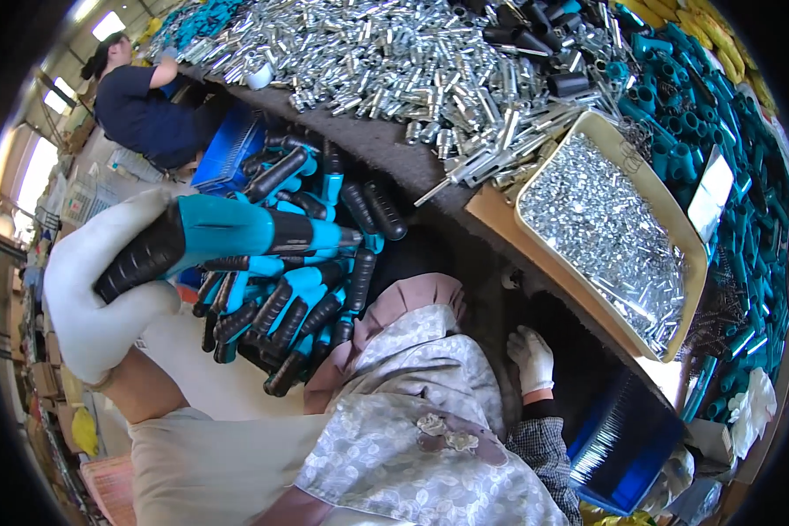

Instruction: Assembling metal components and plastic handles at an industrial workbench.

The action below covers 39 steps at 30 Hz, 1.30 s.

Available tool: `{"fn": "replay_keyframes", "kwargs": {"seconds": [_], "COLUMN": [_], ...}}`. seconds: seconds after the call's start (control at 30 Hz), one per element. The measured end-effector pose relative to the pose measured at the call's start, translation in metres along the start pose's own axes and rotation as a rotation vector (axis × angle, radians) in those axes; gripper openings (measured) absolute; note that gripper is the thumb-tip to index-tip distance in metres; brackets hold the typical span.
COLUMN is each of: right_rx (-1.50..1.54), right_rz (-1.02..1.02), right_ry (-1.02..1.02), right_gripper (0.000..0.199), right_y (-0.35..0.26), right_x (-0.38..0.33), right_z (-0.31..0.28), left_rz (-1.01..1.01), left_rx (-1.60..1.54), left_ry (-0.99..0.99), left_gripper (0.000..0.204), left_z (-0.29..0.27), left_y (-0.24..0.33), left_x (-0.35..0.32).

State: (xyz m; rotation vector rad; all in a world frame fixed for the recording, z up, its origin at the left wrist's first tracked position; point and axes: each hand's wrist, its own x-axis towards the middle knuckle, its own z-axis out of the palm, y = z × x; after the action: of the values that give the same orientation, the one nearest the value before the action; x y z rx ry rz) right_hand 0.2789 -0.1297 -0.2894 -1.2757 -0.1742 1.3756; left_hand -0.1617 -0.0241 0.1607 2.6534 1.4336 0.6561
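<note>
The left hand (83, 298), in a white glove, is clamped on the black ribbed grip of a teal-and-black tool body (228, 230), its fingers folded round the grip. The nose of the body points to 3 o'clock, over a heap of similar tool bodies (298, 302) that spreads from 3 to 4 o'clock of the hand. For good control, a full wrap on the ribbed part suits this shape; the long front would probably tip if held by the fingertips alone. Lifting the nose a little clear of the heap should stop it catching on other grips.

The right hand (532, 358), also gloved, is well off toward 3 o'clock, beside the dark bench edge; whether its fingers hold anything, I cannot tell. It seems best brought out slowly, so the knuckles miss that edge.

From the right hand, a beige tray (694, 285) of small metal pieces (600, 237) lies at 1 o'clock, a heap of larger metal parts (386, 66) at 11, and a blue crate (618, 465) near 5. Teal tubular parts (666, 162) lie past the tray. A co-worker (149, 114) sits toward 12 o'clock of the left hand, near a blue bin (228, 153).
</note>
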Motion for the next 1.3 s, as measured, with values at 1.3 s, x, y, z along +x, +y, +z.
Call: {"fn": "replay_keyframes", "kwargs": {"seconds": [1.3], "right_rx": [-0.527], "right_rz": [-0.027], "right_ry": [-0.319], "right_gripper": [0.031], "right_y": [-0.016], "right_x": [-0.015], "right_z": [0.077], "left_rz": [-0.167], "left_rx": [0.228], "left_ry": [-0.115], "left_gripper": [0.075], "left_z": [0.180], "left_y": [-0.102], "left_x": [-0.067]}}
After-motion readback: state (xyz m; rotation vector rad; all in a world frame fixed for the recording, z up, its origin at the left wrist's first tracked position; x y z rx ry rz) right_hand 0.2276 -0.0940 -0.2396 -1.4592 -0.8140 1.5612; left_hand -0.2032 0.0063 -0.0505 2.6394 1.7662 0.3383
